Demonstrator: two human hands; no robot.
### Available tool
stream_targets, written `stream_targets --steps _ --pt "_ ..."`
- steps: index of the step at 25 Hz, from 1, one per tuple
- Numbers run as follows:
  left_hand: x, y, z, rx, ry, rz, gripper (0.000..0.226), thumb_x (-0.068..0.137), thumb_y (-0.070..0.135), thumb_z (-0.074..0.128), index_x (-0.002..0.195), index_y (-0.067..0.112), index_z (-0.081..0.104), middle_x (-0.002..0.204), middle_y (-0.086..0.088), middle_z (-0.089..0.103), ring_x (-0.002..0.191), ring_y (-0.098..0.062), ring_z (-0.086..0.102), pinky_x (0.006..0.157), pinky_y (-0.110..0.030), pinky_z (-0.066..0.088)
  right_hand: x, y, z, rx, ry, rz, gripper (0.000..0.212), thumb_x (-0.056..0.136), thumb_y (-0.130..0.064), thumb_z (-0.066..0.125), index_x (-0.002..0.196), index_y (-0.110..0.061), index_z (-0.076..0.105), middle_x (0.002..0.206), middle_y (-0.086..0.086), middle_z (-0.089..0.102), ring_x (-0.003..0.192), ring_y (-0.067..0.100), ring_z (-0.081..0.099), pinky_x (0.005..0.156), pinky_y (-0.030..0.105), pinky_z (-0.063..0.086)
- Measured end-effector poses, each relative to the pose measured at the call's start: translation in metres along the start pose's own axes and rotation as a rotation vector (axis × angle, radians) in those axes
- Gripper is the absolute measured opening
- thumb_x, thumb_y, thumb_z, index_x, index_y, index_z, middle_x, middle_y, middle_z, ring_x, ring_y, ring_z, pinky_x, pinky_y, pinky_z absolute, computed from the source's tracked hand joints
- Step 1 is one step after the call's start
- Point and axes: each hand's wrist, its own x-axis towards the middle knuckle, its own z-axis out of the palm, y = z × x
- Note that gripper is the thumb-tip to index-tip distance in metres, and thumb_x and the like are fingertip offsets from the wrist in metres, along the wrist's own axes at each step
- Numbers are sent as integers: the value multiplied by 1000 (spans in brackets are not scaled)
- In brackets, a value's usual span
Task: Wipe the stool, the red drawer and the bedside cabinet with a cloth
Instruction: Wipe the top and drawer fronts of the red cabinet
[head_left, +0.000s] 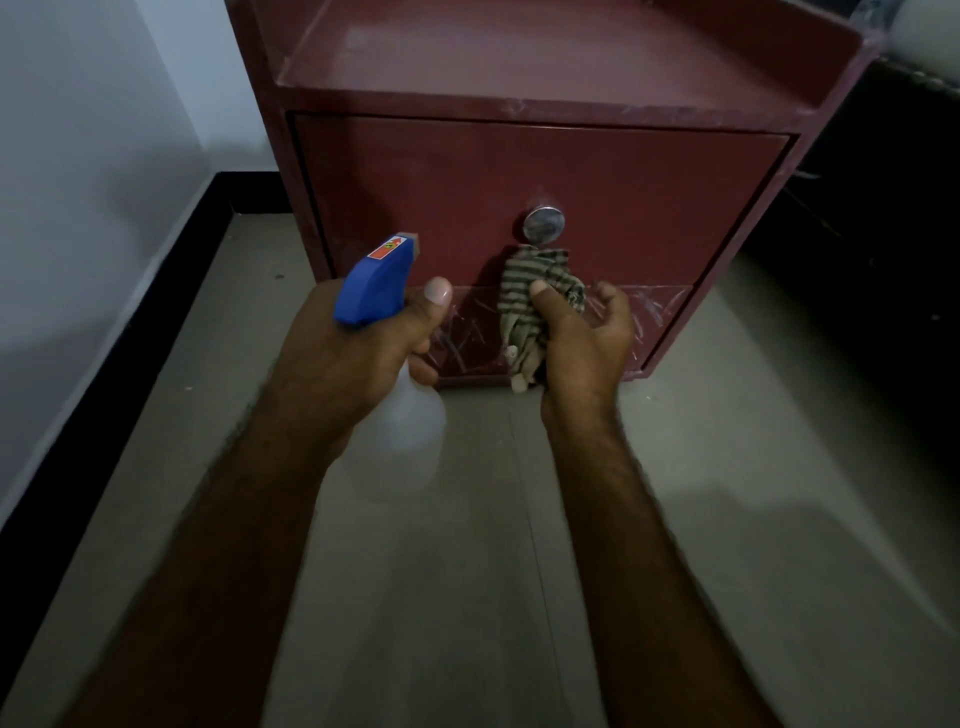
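Clasping a spray bottle (378, 283), the left grip (358, 358) is facing the red drawer (597, 176); the right grip (584, 348) is clutching the cloth (519, 296); wiping is looking barely begun.

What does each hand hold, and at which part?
The left hand grips the spray bottle at its neck, under the blue head. The right hand grips the striped cloth around its bunched middle.

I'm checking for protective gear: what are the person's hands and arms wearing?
Nothing. The left hand and right hand are bare: no gloves, rings or watch. Both forearms are bare, with no sleeve in view. The left thumbnail is short and unpainted.
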Motion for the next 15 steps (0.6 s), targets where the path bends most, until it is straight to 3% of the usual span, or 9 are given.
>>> stream_targets --steps 5,8,11,13,15 --pt "-1 -6 12 4 -47 5 14 94 44 63 86 43 52 85 -14 69 71 -27 74 86 -47 59 33 13 -25 258 52 109 42 87 -7 74 125 6 62 106 23 76 93 38 77 70 38 62" --pt "-1 -13 19 -13 -68 7 14 96 42 64 86 44 54 81 -8 68 72 -29 73 88 -52 58 44 17 -32 304 42 135 41 84 -6 70 120 13 65 105 24 77 95 38 77 70 35 60" --pt "-2 -23 25 -28 -72 -3 8 96 42 63 92 36 60 78 -6 68 70 -28 73 84 -44 59 46 21 -36 299 50 163 44 77 -7 71 116 12 67 102 23 77 91 36 78 69 36 61" --pt "-3 -33 28 -15 -61 -38 28 96 42 63 100 15 64 78 -9 68 70 -30 72 79 -33 59 48 22 -37 276 67 182 40 73 -8 71 110 8 72 99 21 78 88 36 78 69 36 61" --pt "-4 -42 28 -18 -53 -76 34 96 43 63 103 9 63 79 -11 68 71 -31 73 73 -23 53 47 23 -39 251 70 195 26 80 -4 68 102 6 76 95 20 78 84 34 78 68 35 60"
